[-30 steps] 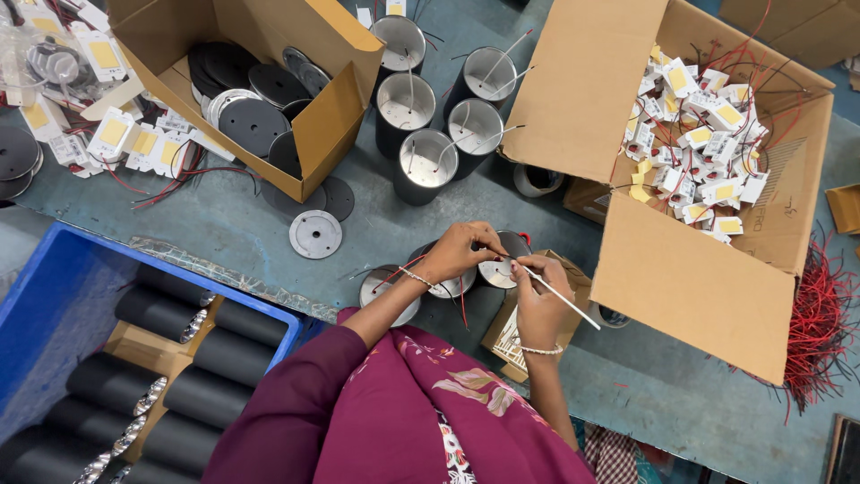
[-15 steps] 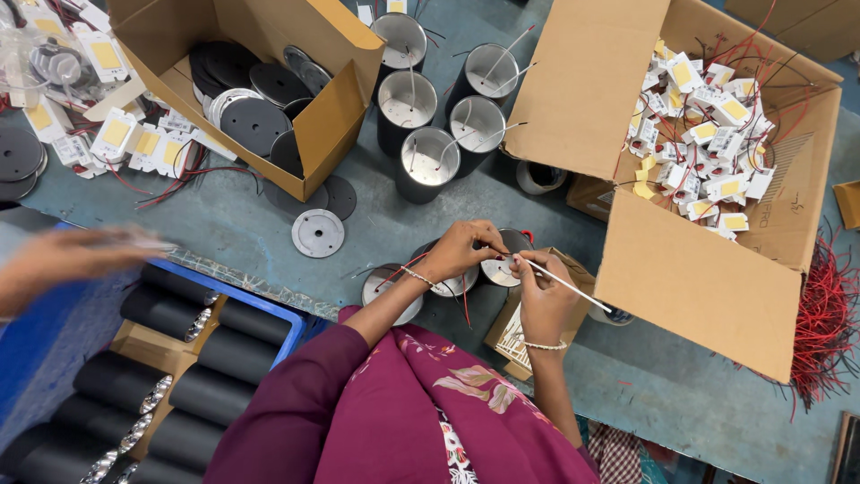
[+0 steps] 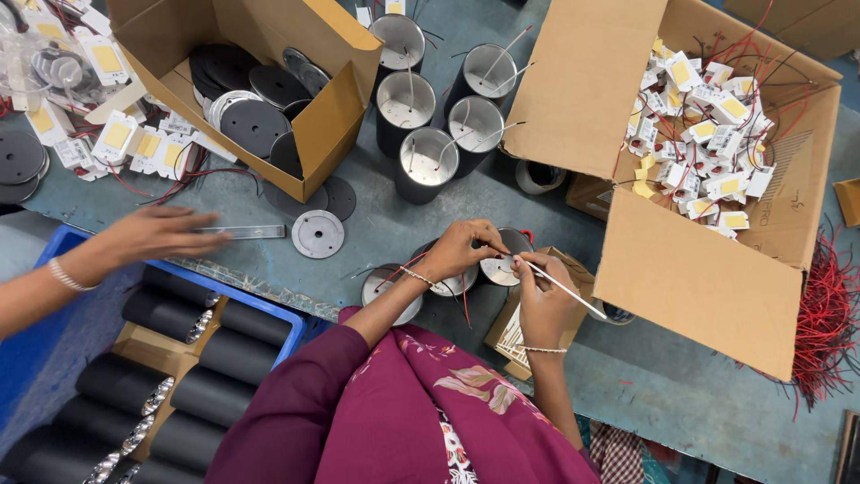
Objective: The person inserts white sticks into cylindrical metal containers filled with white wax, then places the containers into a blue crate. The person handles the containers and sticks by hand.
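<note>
A co-worker's hand (image 3: 157, 235) now stretches in from the left across the grey-green table (image 3: 394, 215), fingers spread flat beside a thin flat metal strip (image 3: 242, 231). A second ago that side of the table showed no hand at all, and half a second ago only a blur over the blue plastic crate (image 3: 27, 358). The person's own two hands have hardly moved in that time, so the work on the small piece goes on undisturbed.

The left hand (image 3: 461, 251) is curled narrow, its fingertips pinching the rim of a small round silver metal disc (image 3: 498, 267) that sits over a black cylindrical can at the near edge of the table. The right hand (image 3: 542, 300) is closed on a slim white-handled tool (image 3: 564, 289), whose tip meets the disc.

Counted: five open black cylindrical housings with silver insides (image 3: 428, 163) stand upright between the two large boxes. One loose round silver plate with a centre hole (image 3: 317, 234) lies flat near the metal strip. Two open cardboard boxes stand there: the left cardboard box (image 3: 336, 112) holds black and silver discs, the right cardboard box (image 3: 708, 287) holds many white rectangular modules with red wires (image 3: 708, 134), too many to count. The crate holds about eight black tubes (image 3: 233, 358) lying in rows.
</note>
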